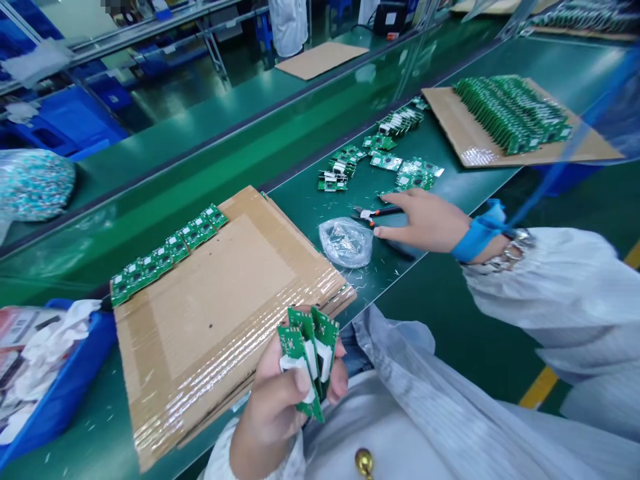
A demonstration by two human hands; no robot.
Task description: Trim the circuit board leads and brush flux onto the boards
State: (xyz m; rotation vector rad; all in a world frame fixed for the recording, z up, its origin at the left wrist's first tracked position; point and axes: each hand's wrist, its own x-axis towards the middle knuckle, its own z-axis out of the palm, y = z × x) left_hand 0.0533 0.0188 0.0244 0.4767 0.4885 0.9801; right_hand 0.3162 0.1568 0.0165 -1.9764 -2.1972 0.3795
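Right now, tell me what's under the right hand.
Pliers lie on the green bench mat, their handles running beneath the right hand, which hides the rest of them.

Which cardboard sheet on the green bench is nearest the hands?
The near sheet, wrapped in clear tape, with one row of green circuit boards; the far sheet holds many boards in dense rows.

Circuit boards [169,250] lie on a cardboard sheet [210,340], a plastic bag [345,243] to its right.
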